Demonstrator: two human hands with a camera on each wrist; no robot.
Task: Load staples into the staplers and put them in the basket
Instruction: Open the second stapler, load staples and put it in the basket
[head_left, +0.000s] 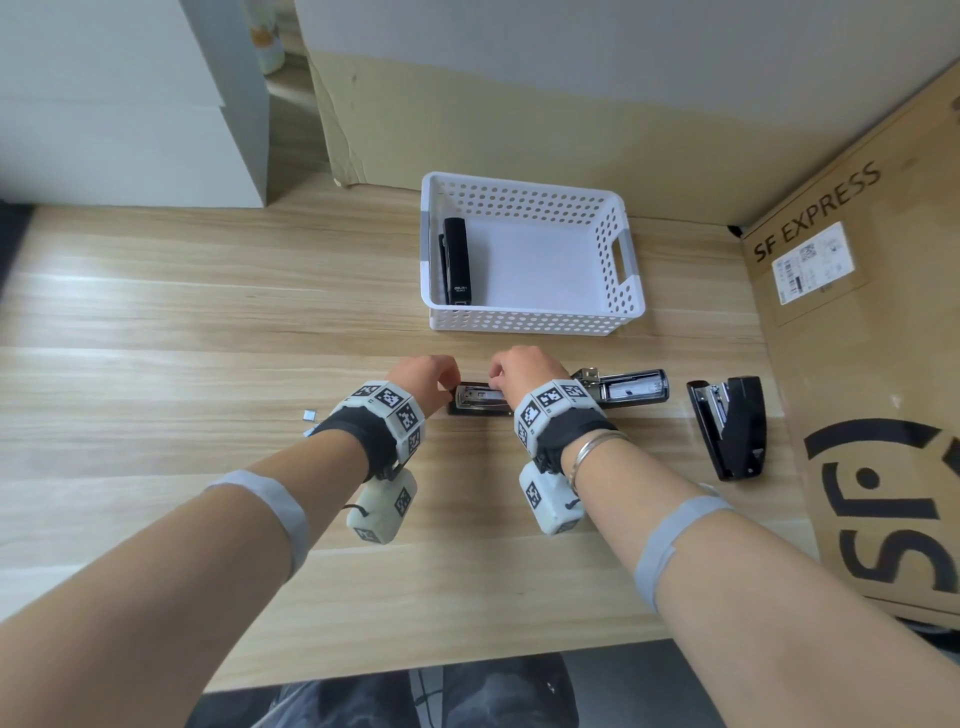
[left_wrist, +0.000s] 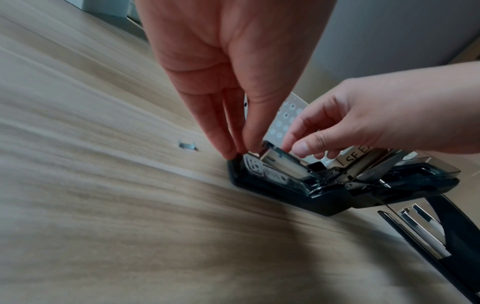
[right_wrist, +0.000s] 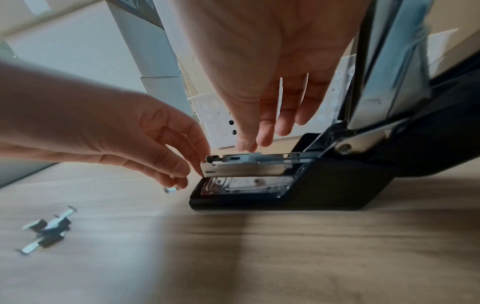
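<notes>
Head view, hands (head_left: 470, 376) hide open stapler's (head_left: 480, 400) staple channel

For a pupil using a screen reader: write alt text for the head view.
Both hands, left and right, work at an opened stapler on a wooden table. Behind it, a white basket holds one black stapler.

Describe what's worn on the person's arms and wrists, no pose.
Bare forearms, no sleeves. Each wrist carries a black strap ringed with white blocks printed with black square tags, left and right, and a white tagged camera pod hangs under each. A grey tape band circles each forearm. A thin silver bangle sits on the right wrist.
</notes>
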